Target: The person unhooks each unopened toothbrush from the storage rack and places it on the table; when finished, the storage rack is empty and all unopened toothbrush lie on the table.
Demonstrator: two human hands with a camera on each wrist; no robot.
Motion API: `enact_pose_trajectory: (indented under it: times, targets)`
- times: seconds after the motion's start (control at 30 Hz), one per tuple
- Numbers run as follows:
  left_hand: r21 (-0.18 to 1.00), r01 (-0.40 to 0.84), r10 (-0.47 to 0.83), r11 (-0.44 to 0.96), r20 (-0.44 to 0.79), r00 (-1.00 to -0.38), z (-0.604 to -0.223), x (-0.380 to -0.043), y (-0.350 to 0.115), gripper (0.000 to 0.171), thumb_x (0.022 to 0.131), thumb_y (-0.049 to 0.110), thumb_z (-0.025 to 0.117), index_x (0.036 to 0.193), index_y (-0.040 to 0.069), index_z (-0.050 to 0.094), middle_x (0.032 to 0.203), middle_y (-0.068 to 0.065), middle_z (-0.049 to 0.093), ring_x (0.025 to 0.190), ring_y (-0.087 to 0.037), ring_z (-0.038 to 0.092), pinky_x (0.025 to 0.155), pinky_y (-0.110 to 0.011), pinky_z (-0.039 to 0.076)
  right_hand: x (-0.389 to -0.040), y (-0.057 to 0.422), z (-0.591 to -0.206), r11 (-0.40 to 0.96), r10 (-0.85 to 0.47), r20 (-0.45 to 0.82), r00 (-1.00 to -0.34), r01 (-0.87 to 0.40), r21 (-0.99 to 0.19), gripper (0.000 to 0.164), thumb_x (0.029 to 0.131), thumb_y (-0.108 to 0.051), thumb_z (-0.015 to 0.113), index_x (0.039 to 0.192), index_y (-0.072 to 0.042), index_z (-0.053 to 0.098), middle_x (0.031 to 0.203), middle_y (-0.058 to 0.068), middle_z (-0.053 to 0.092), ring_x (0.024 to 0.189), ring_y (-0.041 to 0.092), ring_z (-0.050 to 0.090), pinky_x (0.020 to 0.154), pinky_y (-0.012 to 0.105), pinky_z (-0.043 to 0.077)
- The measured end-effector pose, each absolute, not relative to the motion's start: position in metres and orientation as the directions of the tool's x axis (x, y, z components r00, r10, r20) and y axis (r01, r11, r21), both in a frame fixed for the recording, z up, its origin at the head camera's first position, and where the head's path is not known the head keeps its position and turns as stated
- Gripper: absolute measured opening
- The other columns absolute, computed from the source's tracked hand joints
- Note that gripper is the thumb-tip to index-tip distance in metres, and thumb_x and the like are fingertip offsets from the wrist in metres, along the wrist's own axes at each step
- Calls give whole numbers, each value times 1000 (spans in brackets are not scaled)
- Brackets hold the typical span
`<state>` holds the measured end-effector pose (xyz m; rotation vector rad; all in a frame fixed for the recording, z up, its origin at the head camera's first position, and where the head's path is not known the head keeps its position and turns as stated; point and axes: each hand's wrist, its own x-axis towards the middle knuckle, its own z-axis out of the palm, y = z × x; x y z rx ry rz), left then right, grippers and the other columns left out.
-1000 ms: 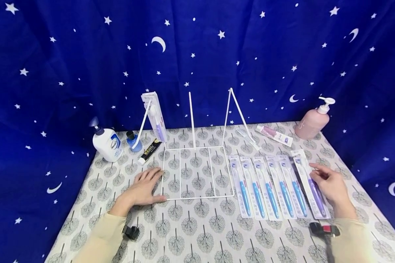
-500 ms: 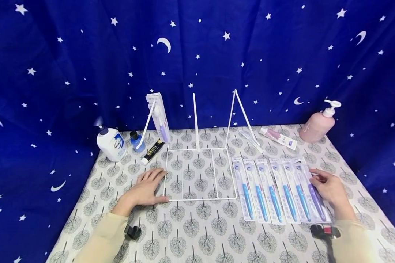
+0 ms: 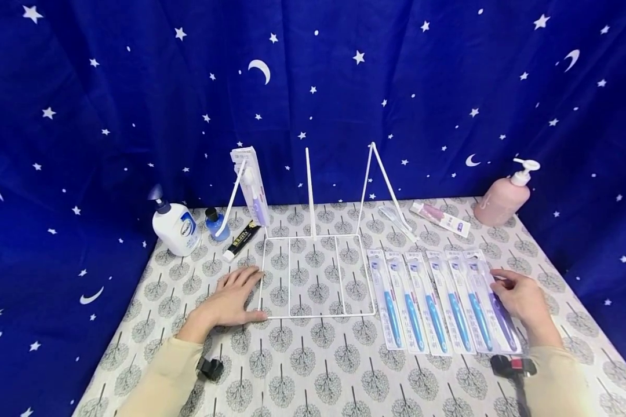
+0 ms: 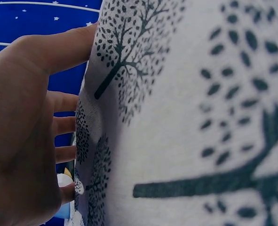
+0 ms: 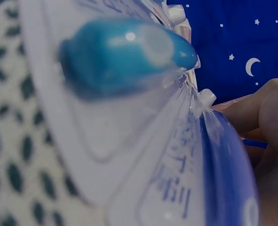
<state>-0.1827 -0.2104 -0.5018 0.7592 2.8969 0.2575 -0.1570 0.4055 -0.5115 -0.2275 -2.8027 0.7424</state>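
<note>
My right hand (image 3: 524,298) holds the right edge of a packaged toothbrush (image 3: 502,324) with a purple handle, between thumb and fingers. In the right wrist view the purple handle (image 5: 226,169) stands close beside the fingers. To its left lies a row of several packaged blue toothbrushes (image 3: 435,324), side by side, and the purple one's card overlaps the nearest. My left hand (image 3: 232,298) rests spread on the table at the left side of a white wire rack (image 3: 318,316). Its thumb touches the rack's front left corner; the left wrist view shows the fingers extended against the cloth.
At the rack's back left stands a packaged purple toothbrush (image 3: 253,188). A white pump bottle (image 3: 177,229), a blue bottle (image 3: 217,226) and a black tube (image 3: 241,240) sit left. Toward the back right are a clear package (image 3: 398,223), a pink-white tube (image 3: 440,218) and a pink pump bottle (image 3: 503,200).
The right hand has shifted the packaged purple toothbrush left, against the end of the blue row, and it lies straighter with them. The left hand has stayed at the rack. The head view shifted slightly.
</note>
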Motion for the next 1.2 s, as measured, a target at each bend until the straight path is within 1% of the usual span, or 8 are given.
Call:
enact_pose_trajectory:
  times: [0.1, 0.2, 0.4, 0.57, 0.67, 0.83, 1.03, 1.2]
  targets:
    - [199, 473, 496, 858, -84, -864, -502, -182, -211, 101, 69, 73, 55, 145, 16, 23, 152, -6, 18, 137, -32, 17, 106, -60, 18, -157, 404, -510, 864, 210, 164, -964, 104, -492, 33, 81, -9, 57, 112, 0, 62, 79, 17, 67, 54, 5, 47, 47, 23, 36]
    - [200, 476, 498, 856, -77, -864, -502, -182, -211, 100, 69, 73, 55, 145, 16, 24, 152, -6, 19, 137, -32, 17, 106, -60, 19, -158, 403, -511, 873, 217, 144, -965, 126, -471, 32, 81, -11, 57, 112, -1, 62, 80, 18, 67, 57, 12, 50, 49, 26, 37]
    - [209, 474, 498, 856, -81, -864, -504, -182, -211, 100, 69, 73, 55, 145, 16, 23, 152, -6, 19, 137, -32, 17, 107, -60, 18, -157, 403, -512, 885, 230, 117, -966, 158, -438, 32, 83, -14, 58, 112, -2, 62, 82, 18, 67, 68, 28, 57, 57, 41, 40]
    - [206, 474, 497, 856, -81, -864, -505, -183, -211, 100, 69, 73, 55, 145, 17, 23, 152, -5, 18, 137, -31, 17, 107, -60, 18, -157, 403, -511, 889, 233, 86, -969, 176, -423, 33, 85, -17, 57, 114, -2, 60, 88, 23, 65, 80, 43, 55, 64, 52, 41]
    - [207, 474, 498, 856, -81, -864, -505, -183, -211, 101, 69, 73, 55, 145, 17, 23, 152, -5, 18, 137, -31, 17, 107, -60, 18, -157, 403, -509, 887, 239, 60, -969, 193, -421, 35, 86, -19, 56, 116, -2, 59, 97, 28, 62, 87, 49, 53, 68, 56, 40]
    - [203, 473, 497, 857, -86, -863, -506, -183, -212, 101, 68, 74, 55, 145, 17, 23, 152, -5, 18, 137, -31, 17, 106, -60, 19, -157, 401, -507, 890, 240, 49, -969, 200, -410, 35, 87, -19, 55, 117, -2, 59, 107, 32, 57, 94, 54, 49, 72, 59, 39]
    - [188, 471, 492, 862, -86, -866, -507, -184, -211, 101, 68, 75, 53, 145, 17, 23, 152, -5, 18, 137, -31, 17, 107, -59, 19, -157, 401, -506, 895, 249, 58, -967, 206, -395, 33, 86, -19, 54, 115, -3, 61, 106, 31, 58, 95, 54, 48, 73, 59, 39]
    - [193, 472, 494, 860, -85, -865, -506, -184, -211, 101, 68, 74, 54, 145, 16, 24, 152, -6, 18, 137, -31, 17, 107, -59, 18, -158, 402, -507, 895, 251, 47, -967, 213, -393, 32, 85, -20, 56, 112, -4, 62, 110, 33, 56, 94, 55, 48, 73, 59, 39]
